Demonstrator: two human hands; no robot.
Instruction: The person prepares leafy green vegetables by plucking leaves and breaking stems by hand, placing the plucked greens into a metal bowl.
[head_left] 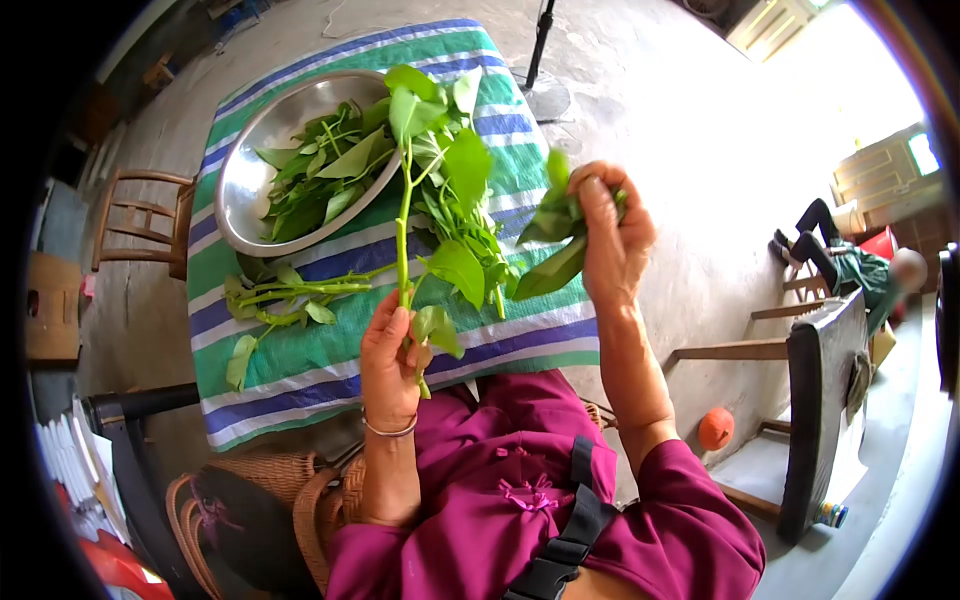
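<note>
My left hand (392, 345) is closed round the lower part of a leafy green stem (404, 225), which stands nearly upright above the table's near side. In my right hand (612, 225) is a small bunch of picked green leaves (553, 270), held off the table's right edge and slightly blurred. A steel bowl (232, 190) with loose leaves (345, 165) inside stands at the table's far left. Behind the held stem lies a pile of leafy stems (470, 225). More cut stems (300, 290) lie between the bowl and my left hand.
A striped plastic sheet (545, 335) covers the table. Wooden chairs (145, 215) stand to the left and a dark-backed chair (805, 420) to the right. An orange ball-like object (716, 428) is on the floor. Another person (860, 265) sits at far right. A black stand (541, 50) rises behind the table.
</note>
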